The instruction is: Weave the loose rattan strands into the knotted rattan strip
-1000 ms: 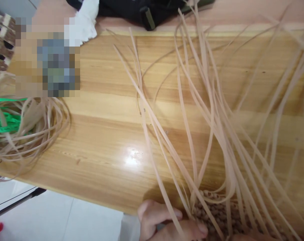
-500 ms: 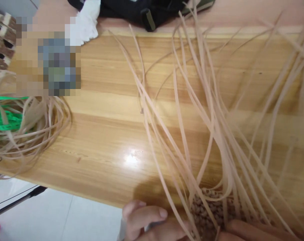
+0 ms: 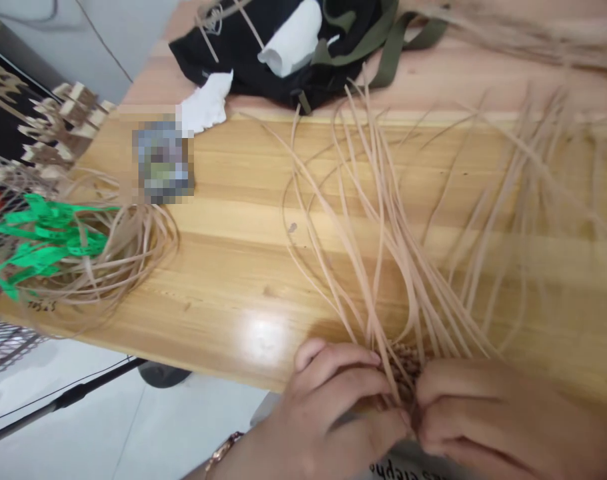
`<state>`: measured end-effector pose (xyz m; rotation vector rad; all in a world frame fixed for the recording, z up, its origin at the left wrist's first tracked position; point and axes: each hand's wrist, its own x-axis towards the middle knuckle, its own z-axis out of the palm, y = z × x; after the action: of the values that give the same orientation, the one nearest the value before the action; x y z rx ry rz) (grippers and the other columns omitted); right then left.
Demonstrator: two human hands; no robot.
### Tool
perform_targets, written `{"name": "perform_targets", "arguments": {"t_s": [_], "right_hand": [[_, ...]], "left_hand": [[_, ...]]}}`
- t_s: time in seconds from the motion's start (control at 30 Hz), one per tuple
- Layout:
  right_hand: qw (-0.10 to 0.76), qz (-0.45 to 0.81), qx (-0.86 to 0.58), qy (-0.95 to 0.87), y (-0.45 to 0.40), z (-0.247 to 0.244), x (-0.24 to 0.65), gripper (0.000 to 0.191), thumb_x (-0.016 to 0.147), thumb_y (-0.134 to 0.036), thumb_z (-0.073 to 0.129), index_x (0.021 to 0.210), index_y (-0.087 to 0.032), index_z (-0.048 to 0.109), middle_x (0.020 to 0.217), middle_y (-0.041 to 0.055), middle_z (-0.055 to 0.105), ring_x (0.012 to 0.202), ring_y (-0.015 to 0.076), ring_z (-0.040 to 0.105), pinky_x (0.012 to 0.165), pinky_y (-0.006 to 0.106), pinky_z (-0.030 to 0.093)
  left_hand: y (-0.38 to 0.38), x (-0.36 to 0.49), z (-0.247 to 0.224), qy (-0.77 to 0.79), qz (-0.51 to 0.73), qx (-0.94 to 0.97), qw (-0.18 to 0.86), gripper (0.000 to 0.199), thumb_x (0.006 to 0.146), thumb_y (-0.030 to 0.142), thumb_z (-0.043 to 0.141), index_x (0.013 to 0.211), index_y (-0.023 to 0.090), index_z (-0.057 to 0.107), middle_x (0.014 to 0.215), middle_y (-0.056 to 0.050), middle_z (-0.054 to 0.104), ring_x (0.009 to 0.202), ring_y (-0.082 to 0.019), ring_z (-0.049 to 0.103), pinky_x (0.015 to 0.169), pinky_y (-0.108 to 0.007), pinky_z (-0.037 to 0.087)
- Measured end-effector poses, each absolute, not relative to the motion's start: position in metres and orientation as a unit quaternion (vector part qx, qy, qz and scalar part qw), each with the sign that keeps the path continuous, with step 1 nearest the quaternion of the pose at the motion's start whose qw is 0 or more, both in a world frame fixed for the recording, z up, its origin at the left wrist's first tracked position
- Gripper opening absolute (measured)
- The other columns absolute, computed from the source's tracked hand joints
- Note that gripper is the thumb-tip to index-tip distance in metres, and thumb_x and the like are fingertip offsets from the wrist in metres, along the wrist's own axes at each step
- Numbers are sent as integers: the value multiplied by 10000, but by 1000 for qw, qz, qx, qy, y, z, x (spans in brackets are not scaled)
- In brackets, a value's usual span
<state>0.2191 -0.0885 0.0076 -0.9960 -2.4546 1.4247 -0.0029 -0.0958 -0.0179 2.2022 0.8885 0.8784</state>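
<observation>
A brown woven piece (image 3: 402, 360), tightly plaited, sits at the table's near edge, mostly covered by my hands. Long pale flat weaving strips (image 3: 401, 233) fan out from it, away from me across the table. My left hand (image 3: 341, 393) is closed at the piece's left side, its thumb and fingertips pressed against the weave and a strip. Close beside it, my right hand (image 3: 493, 413) has its fingers curled together against the weave's right side. The fingertips of both hands nearly meet, and what lies exactly between them is hidden.
A coiled bundle of strips (image 3: 143, 240) with green ribbon (image 3: 48, 233) lies at the table's left end. White crumpled tissue (image 3: 208, 103) and a black bag (image 3: 263, 47) with green straps are at the back. A blurred-out patch (image 3: 163, 163) stands between them. More strips (image 3: 523, 40) lie back right.
The view has shifted, bringing more of my hands and the bag into sight. My left hand, earlier with fingers loosely apart, now closes at the weave next to my right hand.
</observation>
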Motion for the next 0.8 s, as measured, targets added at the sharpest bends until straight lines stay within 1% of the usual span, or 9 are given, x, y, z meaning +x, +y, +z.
{"name": "perform_targets", "arguments": {"t_s": [0.1,0.23,0.37,0.47,0.6,0.7,0.8], "right_hand": [[67,527,-355,-769,-79,15,219,194,924,-179,529,801,-249,661,779,-32,632,689,102,617,620,206,482],[85,548,-363,-748,-74,19,218,177,888,-137,572,765,-209,677,773,-15,623,717,109,609,643,205,463],[102,547,-370,-744,-74,16,217,144,851,-128,609,744,-192,679,753,-15,617,706,109,597,647,209,441],[112,554,-371,-737,-73,12,218,122,843,-167,626,735,-180,680,735,-14,609,678,109,581,627,216,428],[112,557,-370,-735,-71,8,219,127,842,-220,632,731,-179,680,740,-6,607,684,122,579,620,232,423],[110,552,-369,-740,-71,8,218,127,840,-210,624,727,-180,675,732,-10,603,678,120,574,619,233,418],[100,545,-373,-744,-72,9,216,123,834,-180,612,724,-183,665,727,-17,596,670,115,564,614,232,412]], "left_hand": [[-97,-1,-19,332,347,828,287,115,923,212,556,944,211,669,976,11,713,1041,-172,565,922,-335,363],[-97,2,-17,329,371,830,255,62,886,186,606,873,180,666,867,1,688,962,-169,557,873,-324,370],[-98,3,-21,323,367,850,196,85,875,153,582,878,189,659,850,-18,650,925,-181,527,841,-340,347],[-100,4,-26,316,347,870,150,76,868,165,570,859,169,645,845,-36,638,904,-188,514,822,-343,327],[-100,7,-28,300,341,884,111,100,869,153,539,808,154,618,828,-38,652,915,-188,540,827,-345,325],[-96,6,-27,276,350,888,117,125,881,119,503,829,150,613,835,-30,675,912,-173,561,839,-342,344],[-89,1,-23,240,323,901,164,113,881,112,510,870,147,617,837,-31,678,883,-164,567,818,-327,387]]}}
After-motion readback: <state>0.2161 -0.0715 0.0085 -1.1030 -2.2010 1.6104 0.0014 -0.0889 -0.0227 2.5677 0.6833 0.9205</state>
